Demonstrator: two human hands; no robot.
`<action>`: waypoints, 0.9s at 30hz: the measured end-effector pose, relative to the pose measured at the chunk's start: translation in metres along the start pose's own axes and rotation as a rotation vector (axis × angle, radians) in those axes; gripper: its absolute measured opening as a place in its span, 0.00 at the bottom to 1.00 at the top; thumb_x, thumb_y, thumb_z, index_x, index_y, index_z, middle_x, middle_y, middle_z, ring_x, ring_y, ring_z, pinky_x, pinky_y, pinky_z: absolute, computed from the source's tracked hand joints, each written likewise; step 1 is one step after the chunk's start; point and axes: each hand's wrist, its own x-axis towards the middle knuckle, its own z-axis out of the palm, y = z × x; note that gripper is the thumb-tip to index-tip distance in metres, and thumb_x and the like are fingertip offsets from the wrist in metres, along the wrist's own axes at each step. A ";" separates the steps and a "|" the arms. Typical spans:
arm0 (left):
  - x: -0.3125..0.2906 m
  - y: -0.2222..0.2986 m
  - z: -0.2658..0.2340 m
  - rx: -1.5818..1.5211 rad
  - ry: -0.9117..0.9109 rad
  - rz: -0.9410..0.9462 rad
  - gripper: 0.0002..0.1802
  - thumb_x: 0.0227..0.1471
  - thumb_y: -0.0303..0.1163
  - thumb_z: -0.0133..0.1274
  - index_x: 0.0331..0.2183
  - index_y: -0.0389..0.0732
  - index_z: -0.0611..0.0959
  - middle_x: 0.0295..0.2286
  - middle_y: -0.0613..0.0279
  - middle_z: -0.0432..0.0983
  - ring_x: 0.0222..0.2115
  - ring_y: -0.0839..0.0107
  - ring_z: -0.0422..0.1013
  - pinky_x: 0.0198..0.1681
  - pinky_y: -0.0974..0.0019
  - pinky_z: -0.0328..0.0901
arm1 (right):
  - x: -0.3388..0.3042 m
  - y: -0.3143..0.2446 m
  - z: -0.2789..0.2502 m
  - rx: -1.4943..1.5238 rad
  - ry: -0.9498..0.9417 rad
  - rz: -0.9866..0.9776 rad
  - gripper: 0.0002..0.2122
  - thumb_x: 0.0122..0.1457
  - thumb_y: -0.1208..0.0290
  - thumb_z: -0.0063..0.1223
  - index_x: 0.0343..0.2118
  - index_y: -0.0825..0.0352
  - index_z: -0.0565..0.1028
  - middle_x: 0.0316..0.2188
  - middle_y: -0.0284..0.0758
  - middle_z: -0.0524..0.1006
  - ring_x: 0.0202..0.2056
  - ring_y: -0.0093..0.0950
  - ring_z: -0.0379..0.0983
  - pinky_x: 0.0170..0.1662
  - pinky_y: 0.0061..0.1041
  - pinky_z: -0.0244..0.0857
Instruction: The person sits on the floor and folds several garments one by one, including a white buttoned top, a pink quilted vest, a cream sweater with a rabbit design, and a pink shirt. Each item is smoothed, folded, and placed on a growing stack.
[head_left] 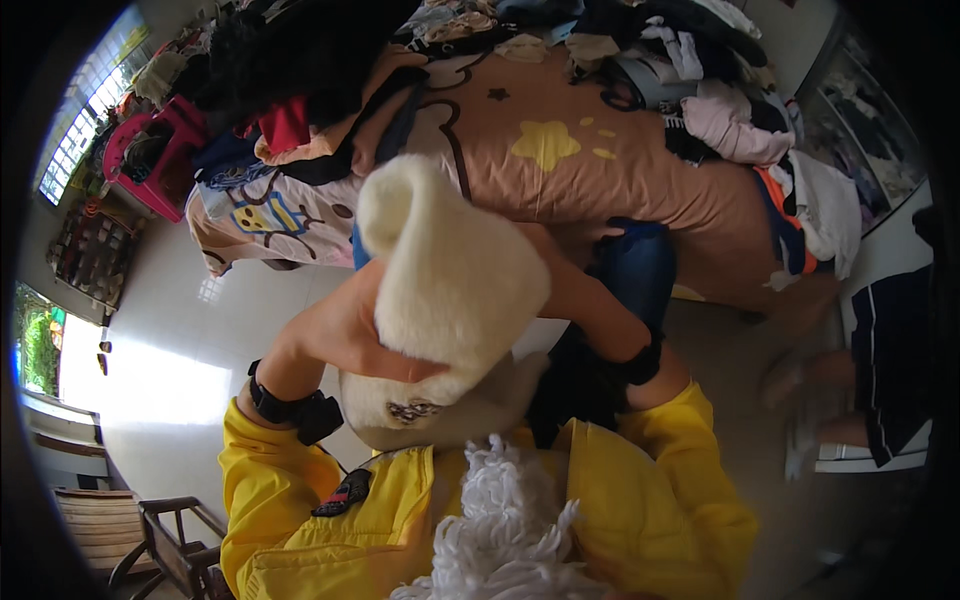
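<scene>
While the left hand grips a fuzzy cream hat, not yet set down, the right hand's hold is hidden, and clothes lie heaped, unfolded, on the far bed.

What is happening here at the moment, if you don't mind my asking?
A person in a yellow jacket has a fluffy cream hat up in front of them, its pointed top curled over. The left grip clasps its left side, thumb across the part facing the wearer; the right grip is mostly hidden behind it, so its hold cannot be made out. Ahead is a brown patterned bed heaped with clothes, and another person's legs show at the right.
</scene>
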 end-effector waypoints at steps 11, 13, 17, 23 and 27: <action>0.063 -0.063 0.096 -0.074 0.154 -0.016 0.57 0.40 0.36 0.70 0.62 0.37 0.52 0.52 0.41 0.67 0.55 0.50 0.67 0.55 0.52 0.63 | -0.081 -0.014 -0.123 -0.808 1.350 -0.192 0.24 0.48 0.70 0.67 0.47 0.72 0.73 0.43 0.46 0.77 0.44 0.38 0.75 0.47 0.33 0.68; 0.077 -0.076 0.079 0.027 0.286 0.020 0.27 0.42 0.23 0.63 0.47 0.37 0.75 0.38 0.54 0.77 0.40 0.61 0.75 0.38 0.64 0.71 | -0.060 -0.022 -0.151 -0.957 1.408 -0.365 0.24 0.48 0.69 0.67 0.48 0.72 0.72 0.44 0.46 0.76 0.44 0.39 0.75 0.48 0.34 0.68; 0.137 -0.111 -0.036 0.274 1.002 0.141 0.13 0.45 0.13 0.51 0.35 0.36 0.80 0.29 0.65 0.75 0.25 0.77 0.70 0.26 0.74 0.66 | 0.022 -0.023 -0.210 -1.325 1.240 -0.659 0.26 0.48 0.67 0.68 0.49 0.72 0.71 0.46 0.48 0.75 0.45 0.42 0.74 0.48 0.36 0.67; 0.150 -0.183 -0.077 0.727 1.230 0.248 0.30 0.48 0.27 0.60 0.51 0.34 0.67 0.44 0.43 0.65 0.45 0.46 0.62 0.52 0.54 0.56 | 0.049 0.063 -0.204 -1.590 0.430 0.455 0.35 0.48 0.61 0.67 0.60 0.56 0.65 0.61 0.46 0.61 0.63 0.43 0.54 0.59 0.56 0.49; 0.115 -0.217 0.008 -0.127 0.791 -0.026 0.21 0.54 0.26 0.59 0.46 0.34 0.68 0.40 0.58 0.69 0.38 0.72 0.67 0.39 0.70 0.67 | -0.023 0.114 -0.147 -1.303 0.169 0.639 0.37 0.51 0.60 0.64 0.65 0.51 0.58 0.64 0.42 0.56 0.64 0.42 0.52 0.60 0.58 0.45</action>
